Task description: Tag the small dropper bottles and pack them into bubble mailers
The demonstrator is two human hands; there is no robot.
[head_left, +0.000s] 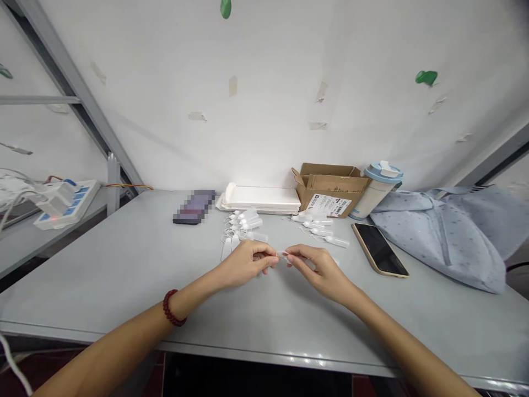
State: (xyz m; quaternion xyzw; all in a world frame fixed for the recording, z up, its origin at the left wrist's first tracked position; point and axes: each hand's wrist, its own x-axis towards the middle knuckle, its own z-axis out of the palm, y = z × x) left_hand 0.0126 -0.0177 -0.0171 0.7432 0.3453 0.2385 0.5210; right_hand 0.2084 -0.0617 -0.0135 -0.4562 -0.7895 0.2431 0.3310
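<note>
My left hand (247, 262) is closed, with thumb and fingertips pinched together above the grey table. Facing it, my right hand (321, 270) is pinched as well. Between the fingertips runs a thin pale string (282, 254), small and partly hidden by the fingers. Just beyond my left hand lies a pile of small clear and white plastic tubes (244, 220) with thin string loops. Several more such tubes (320, 226) lie spread out beyond my right hand.
Against the wall stand a stack of flat white boxes (262, 197), an open cardboard box (330, 190) and a blue-lidded cup (374, 190). A phone (380, 250) and a pale blue cloth bag (438, 237) lie right. A dark blurred object (194, 207) lies left; a power strip (70, 204) is beyond.
</note>
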